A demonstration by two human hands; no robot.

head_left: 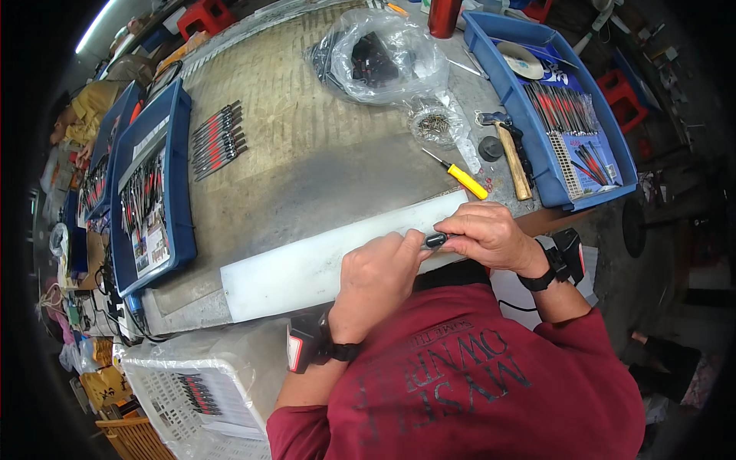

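Note:
Close to my body, above the right part of a long white board (299, 264), both hands meet on a small black piece with a rounded end (435, 241). My left hand (377, 272) has thumb and fingers closed on its left side. From the other side, my right hand (487, 234) pinches it between thumb and fingertips. Fingers cover much of the piece, so its full shape is hidden. Just beyond my right hand lies a screwdriver with a yellow handle (468, 181). Slim black-and-red tools (218, 142) are laid in a row at the table's left.
Blue trays stand left (182, 207) and right (602, 199), holding more black-and-red pieces. Near the right tray are a wooden-handled hammer (515, 157), a black round cap (490, 148) and a bag of small metal parts (435, 126). A large clear bag (418, 65) sits farther back. A white basket (142, 376) is lower left.

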